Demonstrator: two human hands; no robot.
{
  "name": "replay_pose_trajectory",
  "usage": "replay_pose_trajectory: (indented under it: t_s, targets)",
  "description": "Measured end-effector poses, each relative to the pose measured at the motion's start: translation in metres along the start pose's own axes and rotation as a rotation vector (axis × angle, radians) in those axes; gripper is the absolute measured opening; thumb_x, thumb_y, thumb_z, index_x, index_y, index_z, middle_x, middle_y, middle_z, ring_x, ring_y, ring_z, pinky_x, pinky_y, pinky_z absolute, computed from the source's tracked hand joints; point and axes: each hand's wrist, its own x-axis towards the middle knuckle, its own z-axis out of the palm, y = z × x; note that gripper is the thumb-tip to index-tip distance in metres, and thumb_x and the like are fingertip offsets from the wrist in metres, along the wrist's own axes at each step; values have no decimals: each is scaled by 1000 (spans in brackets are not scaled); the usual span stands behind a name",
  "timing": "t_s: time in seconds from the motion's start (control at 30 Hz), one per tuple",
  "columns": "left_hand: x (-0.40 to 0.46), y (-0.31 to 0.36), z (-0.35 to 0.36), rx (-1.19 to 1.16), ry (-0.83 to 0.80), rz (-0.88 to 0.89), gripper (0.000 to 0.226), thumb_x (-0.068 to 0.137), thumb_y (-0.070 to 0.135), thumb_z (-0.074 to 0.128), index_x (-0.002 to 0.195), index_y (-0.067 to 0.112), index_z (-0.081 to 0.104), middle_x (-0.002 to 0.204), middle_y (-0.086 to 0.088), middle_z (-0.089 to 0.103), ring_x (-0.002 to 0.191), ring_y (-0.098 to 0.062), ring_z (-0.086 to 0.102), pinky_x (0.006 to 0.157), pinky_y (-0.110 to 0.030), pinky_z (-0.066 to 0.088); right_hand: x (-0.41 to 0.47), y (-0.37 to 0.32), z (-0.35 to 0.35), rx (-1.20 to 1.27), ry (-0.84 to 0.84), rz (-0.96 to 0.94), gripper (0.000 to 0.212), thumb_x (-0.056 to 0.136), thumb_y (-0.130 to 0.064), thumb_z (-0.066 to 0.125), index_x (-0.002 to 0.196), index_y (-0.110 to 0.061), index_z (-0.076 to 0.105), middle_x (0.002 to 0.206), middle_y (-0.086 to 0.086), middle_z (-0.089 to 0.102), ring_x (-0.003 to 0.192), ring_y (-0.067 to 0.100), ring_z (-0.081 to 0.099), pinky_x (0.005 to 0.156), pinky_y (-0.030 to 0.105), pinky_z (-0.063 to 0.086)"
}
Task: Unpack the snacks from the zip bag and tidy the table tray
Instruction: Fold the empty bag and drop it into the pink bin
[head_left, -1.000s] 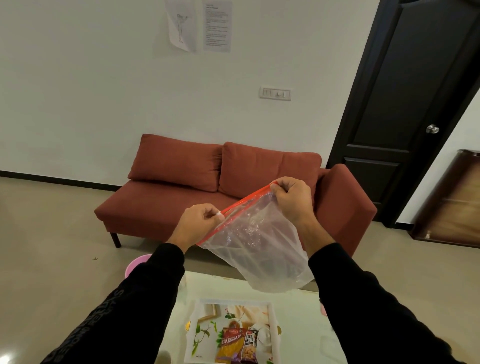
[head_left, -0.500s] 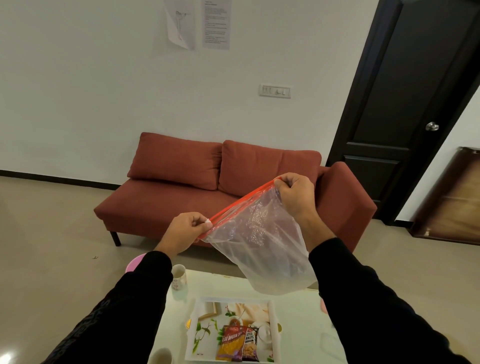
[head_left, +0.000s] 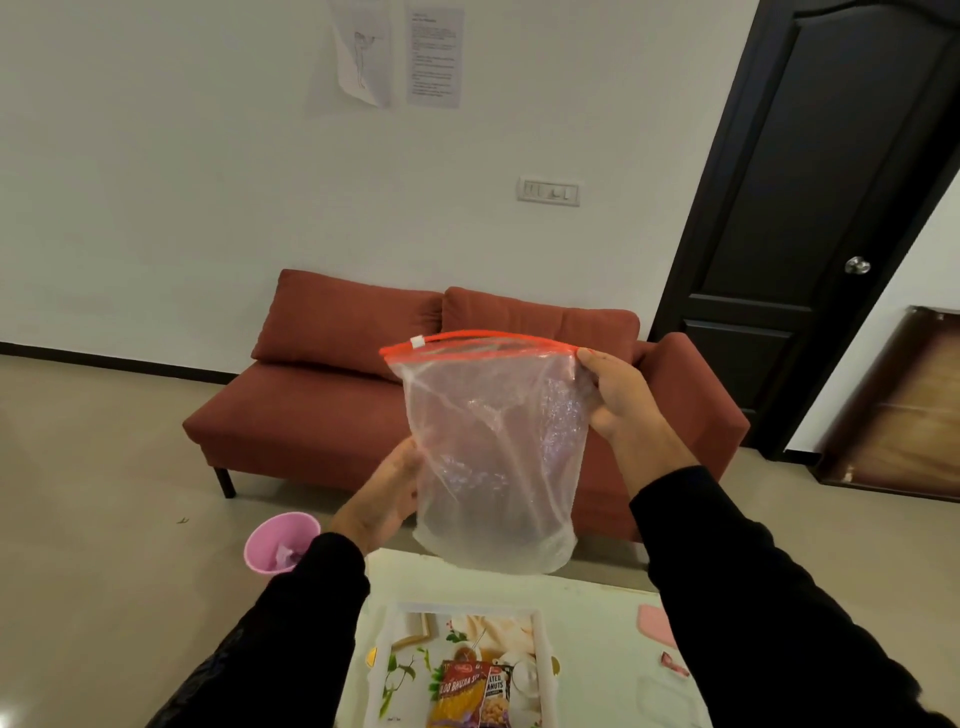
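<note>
the zip bag (head_left: 493, 447) hangs in the air between the two hands, and it looks empty, its red zip strip running level along the top with the little white slider near the far left end. the right hand (head_left: 618, 400) pinches the right corner of that strip, thumb on top and fingers curled behind the plastic. the left hand (head_left: 387, 493) sits lower, against the bag's left side; it touches the plastic, but whether the fingers are clamped on it or only resting there i cannot tell, since the bag hides them.

below both hands, the snack packets (head_left: 472, 693) already lie in the tray (head_left: 387, 634) on the table (head_left: 597, 623), so the unpacking seems done and the bag itself is being dealt with. next i would guess it wants flattening or folding, then setting down beside the tray, which calls for the left hand to take a firm hold low down.

a second ago both hands gripped the zip strip, one at each end, with the strip slanting up to the right. now the left hand has let go of the strip and dropped to the bag's side, and the strip has levelled out.
</note>
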Motion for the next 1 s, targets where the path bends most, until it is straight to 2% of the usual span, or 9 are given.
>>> replay_pose_trajectory:
  t_s: [0.1, 0.23, 0.4, 0.5, 0.6, 0.7, 0.8, 0.9, 1.0]
  targets:
    - [4, -5, 13, 27, 24, 15, 52, 81, 28, 74, 128, 16, 57, 118, -11, 70, 108, -27, 67, 84, -32, 57, 0, 4, -8, 56, 65, 124, 18, 97, -9, 53, 88, -3, 67, 83, 9, 70, 74, 20, 68, 75, 35, 58]
    - [17, -5, 12, 219, 245, 5, 38, 82, 21, 77, 113, 2, 65, 99, -17, 74, 83, -22, 70, 71, -28, 57, -4, 14, -29, -115, 109, 161, 16, 94, -10, 54, 98, -1, 67, 89, 11, 70, 77, 23, 67, 75, 40, 57]
    - [19, 7, 2, 470, 139, -39, 23, 81, 27, 78, 88, 11, 63, 62, 1, 54, 56, -14, 47, 51, -23, 39, -1, 28, -58, -721, 211, -2, 73, 78, -70, 56, 127, -16, 54, 127, 3, 61, 112, 23, 60, 98, 46, 49]
    - [18, 15, 6, 565, 43, -103, 15, 85, 23, 74, 92, 10, 70, 56, 7, 53, 48, -8, 46, 45, -18, 36, -8, 27, -52, -882, -23, -259, 75, 84, -66, 57, 143, -21, 43, 132, -3, 54, 119, 14, 53, 94, 27, 46]
    - [19, 17, 9, 630, -53, -157, 9, 84, 27, 74, 85, 19, 72, 57, 3, 51, 47, -10, 41, 46, -22, 32, -12, 25, -32, -883, -365, -189, 67, 89, -47, 63, 146, -20, 39, 131, -5, 52, 120, 10, 52, 92, 20, 41]
    - [17, 16, 12, 598, -113, -180, 9, 84, 29, 74, 79, 23, 70, 57, 3, 51, 48, -10, 41, 48, -24, 31, -10, 37, -28, -848, -497, -78, 57, 89, -41, 67, 137, -14, 52, 131, -2, 58, 117, 11, 58, 95, 22, 45]
    - [12, 18, 11, 606, -145, -192, 12, 86, 29, 73, 77, 22, 70, 58, 4, 52, 47, -8, 41, 45, -22, 31, -9, 55, -32, -617, -543, -18, 31, 87, -33, 71, 102, -5, 67, 94, 9, 68, 81, 18, 65, 77, 30, 52]
    - [6, 17, 1, 600, -133, -228, 21, 82, 33, 77, 89, 15, 71, 66, 2, 59, 50, -9, 49, 45, -21, 37, -9, 65, -30, -575, -462, -26, 25, 85, -31, 74, 82, -7, 68, 70, 10, 59, 56, 17, 53, 56, 29, 45]
    - [-1, 18, -11, 657, -142, -294, 50, 68, 42, 84, 101, 7, 68, 72, 3, 67, 58, -10, 62, 51, -21, 49, -5, 64, -30, -593, -346, -66, 27, 87, -32, 72, 69, -12, 67, 60, 7, 55, 52, 19, 47, 55, 32, 42]
